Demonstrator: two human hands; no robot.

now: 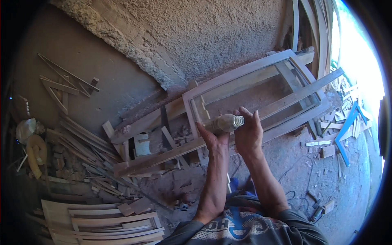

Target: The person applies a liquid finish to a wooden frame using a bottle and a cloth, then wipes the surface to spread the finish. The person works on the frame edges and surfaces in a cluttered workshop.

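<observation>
A small see-through bottle (222, 123) lies tilted on its side in the air, its threaded mouth uncovered and turned to the right. My left hand (215, 138) is wrapped round the body of the bottle from the left. Just by the bottle's mouth, my right hand (248, 136) is held up with its fingers stretched and slightly cupped; no object shows in it. Beneath both hands is a wooden frame (195, 107) with a rounded-cornered opening, resting on long wooden beams (179, 152). Whether anything is inside the bottle is hard to make out.
Curved wooden pieces (110, 222) are stacked at the lower left, with wood strips (87, 136) above them. A blue angled piece (341, 136) stands among offcuts on the right. A rough wall (212, 36) rises behind the frame. Dark cables (300, 196) cross the dusty floor.
</observation>
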